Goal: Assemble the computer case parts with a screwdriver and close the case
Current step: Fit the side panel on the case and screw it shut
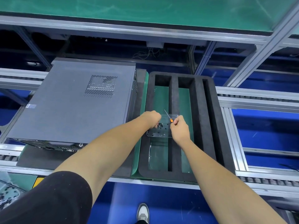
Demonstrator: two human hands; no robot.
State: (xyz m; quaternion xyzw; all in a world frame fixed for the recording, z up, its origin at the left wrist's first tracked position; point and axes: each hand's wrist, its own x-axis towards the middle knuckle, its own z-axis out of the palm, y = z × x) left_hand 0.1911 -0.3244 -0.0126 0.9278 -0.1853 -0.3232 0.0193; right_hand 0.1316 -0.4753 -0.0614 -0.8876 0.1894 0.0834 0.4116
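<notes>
A dark grey computer case (72,102) lies on its side at the left, its side panel with a perforated vent facing up. To its right a clear plastic tray (161,132) holds several small black screws (160,125). My left hand (151,118) reaches into the tray with curled fingers over the screws; whether it pinches one is hidden. My right hand (178,126) grips a thin screwdriver (169,118) with an orange handle, its shaft pointing up and to the left over the tray.
The tray rests on a black foam insert (200,126) with long slots over a green mat (161,97). Aluminium conveyor rails (258,101) run left and right. A bag of screws (8,193) lies at the lower left. A shoe (143,213) shows below.
</notes>
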